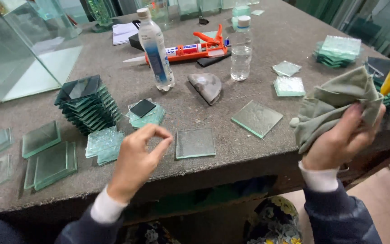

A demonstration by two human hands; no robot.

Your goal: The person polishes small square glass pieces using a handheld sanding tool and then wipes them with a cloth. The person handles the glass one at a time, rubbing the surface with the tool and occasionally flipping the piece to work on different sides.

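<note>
- Square glass tile point(195, 143): it lies flat on the tabletop point(267, 49) near the front edge, between my two hands and touched by neither.
- My left hand point(137, 156): it hovers just beside the tile's left edge, thumb and forefinger pinched together at the tips; I see nothing between them, so this grip reads as closed on air.
- My right hand point(341, 135): its grip is clenched around a bunched grey-green cloth point(335, 106), held above the tabletop's right front edge.
- Second clear tile point(257, 118): it lies tilted a little to the right of the first, near the cloth.
- State of work, as I judge it: the cloth is in hand but touches no glass; the tile in front is not picked up; wiping appears not yet begun on this piece.
- Surroundings: a dark stack of glass squares point(89, 105) stands to the left, with loose squares point(50, 162) near it; two plastic bottles point(155, 49) stand behind, before an orange caulking gun point(195, 47); another stack point(338, 51) sits far right.
</note>
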